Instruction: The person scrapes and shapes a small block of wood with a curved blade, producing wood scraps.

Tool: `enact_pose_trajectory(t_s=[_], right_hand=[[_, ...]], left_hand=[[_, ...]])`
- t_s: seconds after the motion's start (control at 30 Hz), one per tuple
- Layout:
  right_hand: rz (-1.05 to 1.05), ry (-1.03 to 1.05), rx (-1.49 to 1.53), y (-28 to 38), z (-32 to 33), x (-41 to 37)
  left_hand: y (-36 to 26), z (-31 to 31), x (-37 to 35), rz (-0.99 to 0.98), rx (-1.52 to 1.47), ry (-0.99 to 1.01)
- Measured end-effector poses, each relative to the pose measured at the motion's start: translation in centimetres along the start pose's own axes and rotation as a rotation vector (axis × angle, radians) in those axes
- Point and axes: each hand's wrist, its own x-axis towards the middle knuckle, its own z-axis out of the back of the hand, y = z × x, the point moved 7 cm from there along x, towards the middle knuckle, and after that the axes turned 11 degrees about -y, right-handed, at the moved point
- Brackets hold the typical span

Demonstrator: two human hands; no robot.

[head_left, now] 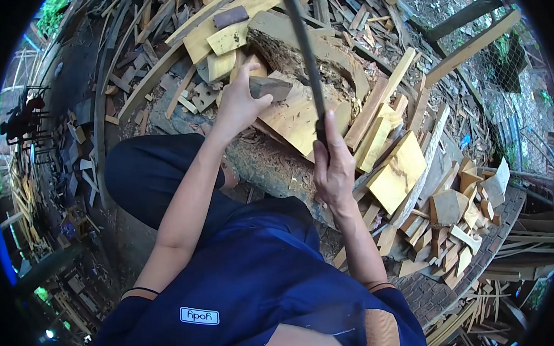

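My right hand (335, 166) is wrapped round the handle of a long, dark, narrow machete (308, 57), its blade pointing up past the top edge of the view. On the left, my left hand (238, 106) grips the end of a small grey-brown wood block (271, 88) between thumb and fingers. Some of those fingers are hidden behind the block. Beneath the block lies a thick yellow wood slab (304, 121). A rough-edged log piece (301, 47) lies just beyond it, with chips around it.
Cut yellow boards (399, 172) lie to the right, beside a heap of small wood offcuts (457, 224). More planks and scraps (227, 38) pile up at the upper left. A wire fence (501, 62) stands at the upper right. My bent knee (150, 167) is close by on the left.
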Motion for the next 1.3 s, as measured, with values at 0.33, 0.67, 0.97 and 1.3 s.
enact_pose_trajectory(t_s=[0.33,0.67,0.97,1.3], right_hand=[[-0.245,0.183,-0.152,-8.7,-2.2,-3.1],[-0.400,0.425,-0.419,-9.0,-3.1,-4.3],[-0.128,-0.125,0.081,-2.7,1.7,-0.5],[-0.195,0.060,-0.083,-6.7,-2.1,-3.2]], left_hand=[[-0.1,-0.1,-1.4,0.019,-0.087,0.052],[0.2,-0.8,-1.9,0.030,-0.100,0.019],[0.0,-1.1,-2.3,0.049,-0.043,0.066],[2.3,-0.7,-1.8,0.131,-0.174,0.062]])
